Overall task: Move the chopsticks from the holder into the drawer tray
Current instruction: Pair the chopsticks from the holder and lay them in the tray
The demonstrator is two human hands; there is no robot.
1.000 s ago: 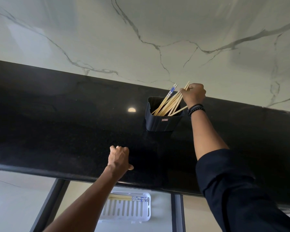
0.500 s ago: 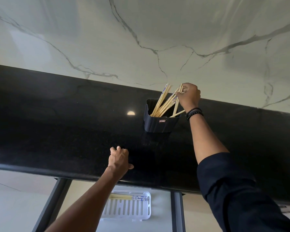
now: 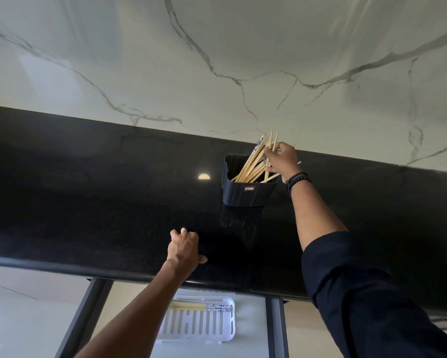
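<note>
A dark square holder [image 3: 245, 193] stands at the back of the black counter, with several wooden chopsticks [image 3: 251, 165] fanning out of it. My right hand [image 3: 282, 158] is over the holder's right side, and its fingers pinch the upper ends of a few chopsticks. My left hand [image 3: 185, 248] rests on the counter near its front edge, fingers curled, holding nothing. Below the counter a white slotted tray [image 3: 204, 324] lies in the open drawer. A pair of chopsticks [image 3: 199, 306] with blue-patterned ends lies along the tray's far side.
The black counter [image 3: 88, 202] runs across the view with a rounded front edge. Behind it rises a white marble wall [image 3: 217, 60]. Dark drawer rails [image 3: 278, 329] frame the tray on both sides.
My right hand has shifted its grip on the chopsticks, and the bundle stands more upright in the holder. The left hand has stayed in place on the counter.
</note>
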